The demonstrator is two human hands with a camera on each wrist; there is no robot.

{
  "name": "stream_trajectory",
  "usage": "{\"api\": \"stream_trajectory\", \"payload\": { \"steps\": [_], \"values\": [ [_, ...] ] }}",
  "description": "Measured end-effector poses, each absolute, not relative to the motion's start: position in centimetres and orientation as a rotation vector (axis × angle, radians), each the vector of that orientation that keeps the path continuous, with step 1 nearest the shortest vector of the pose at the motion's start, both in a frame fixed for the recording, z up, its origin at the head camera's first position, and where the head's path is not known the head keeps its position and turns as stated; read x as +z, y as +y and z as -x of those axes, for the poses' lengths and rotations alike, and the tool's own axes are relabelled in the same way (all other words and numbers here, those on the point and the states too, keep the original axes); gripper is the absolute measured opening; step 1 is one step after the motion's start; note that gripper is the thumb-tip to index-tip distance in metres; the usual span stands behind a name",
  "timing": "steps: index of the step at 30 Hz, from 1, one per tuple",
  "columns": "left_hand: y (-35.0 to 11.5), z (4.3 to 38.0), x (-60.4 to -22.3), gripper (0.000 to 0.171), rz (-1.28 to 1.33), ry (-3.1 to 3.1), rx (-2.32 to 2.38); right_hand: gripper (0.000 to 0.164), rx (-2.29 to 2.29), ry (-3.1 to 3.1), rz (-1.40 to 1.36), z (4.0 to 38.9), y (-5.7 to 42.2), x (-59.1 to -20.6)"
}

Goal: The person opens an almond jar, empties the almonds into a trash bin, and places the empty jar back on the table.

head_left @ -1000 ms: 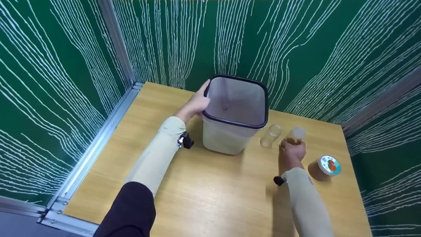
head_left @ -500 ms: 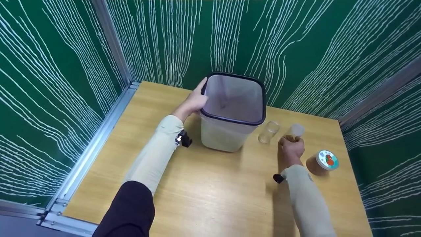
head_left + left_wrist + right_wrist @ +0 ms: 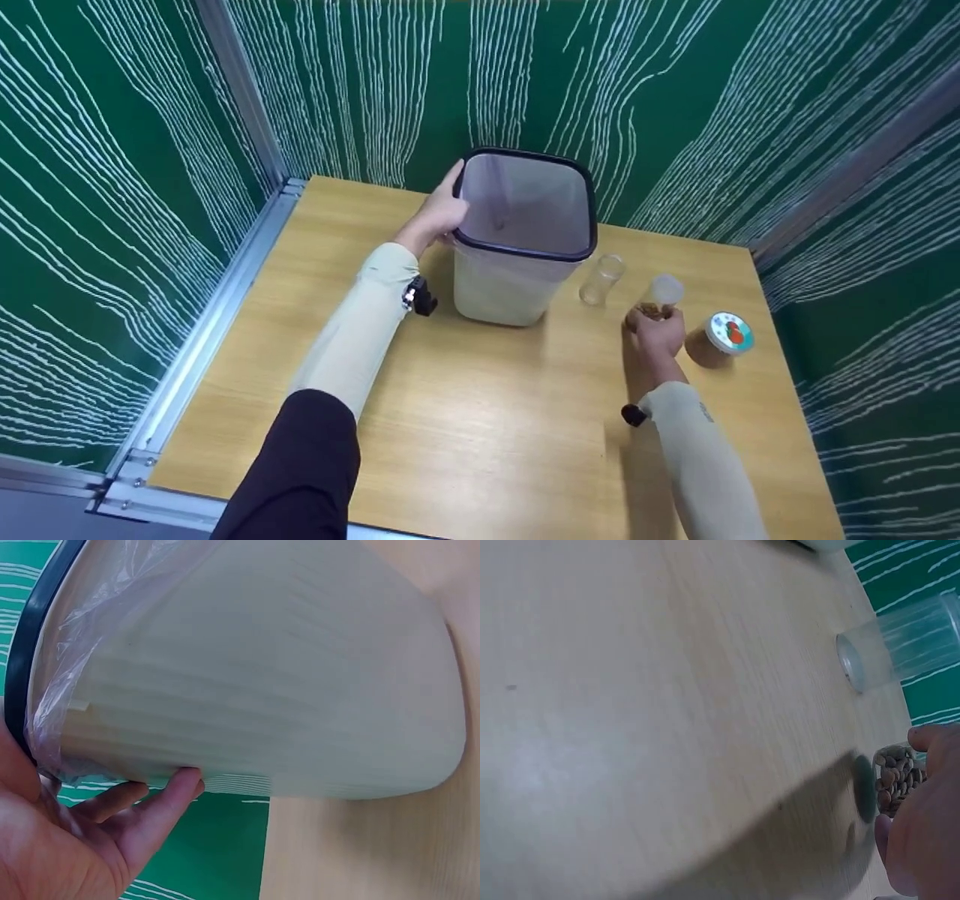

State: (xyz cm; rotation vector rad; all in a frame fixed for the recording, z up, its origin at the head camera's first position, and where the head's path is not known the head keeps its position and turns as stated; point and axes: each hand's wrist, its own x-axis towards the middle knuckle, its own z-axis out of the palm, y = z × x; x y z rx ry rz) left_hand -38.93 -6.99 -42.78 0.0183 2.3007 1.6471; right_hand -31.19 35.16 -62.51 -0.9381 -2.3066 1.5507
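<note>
A tall whitish bin (image 3: 502, 289) with a black rim stands at the back middle of the table. My left hand (image 3: 441, 208) grips its left rim, thumb at the inner side. In the left wrist view, a clear plastic liner (image 3: 71, 682) hangs over the bin's outside below the rim. To the right, my right hand (image 3: 660, 336) holds a clear jar of brown nuts or beans (image 3: 892, 776) with a whitish translucent lid (image 3: 667, 289) on top. Its shadow falls on the table beside it. Just left of that hand stands a clear, empty jar (image 3: 602, 280).
Right of my right hand is a jar of brown contents with a printed lid (image 3: 716, 341). Green walls with white lines (image 3: 555, 82) rise behind the wooden table (image 3: 480, 442) and at both sides. A metal frame (image 3: 187, 367) runs along its left edge.
The head view has shifted, so the table things sit higher and further left. My right hand and its jar have come slightly towards me relative to the empty jar; the left hand keeps its grip.
</note>
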Motion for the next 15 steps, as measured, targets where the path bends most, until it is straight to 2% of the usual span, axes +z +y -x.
{"api": "stream_trajectory", "payload": {
  "steps": [15],
  "values": [
    [-7.2,38.7,-42.5,0.08,-0.038,2.27,1.684,0.062,1.465,-2.243,0.727,28.2,31.6,-61.0]
  ]
}}
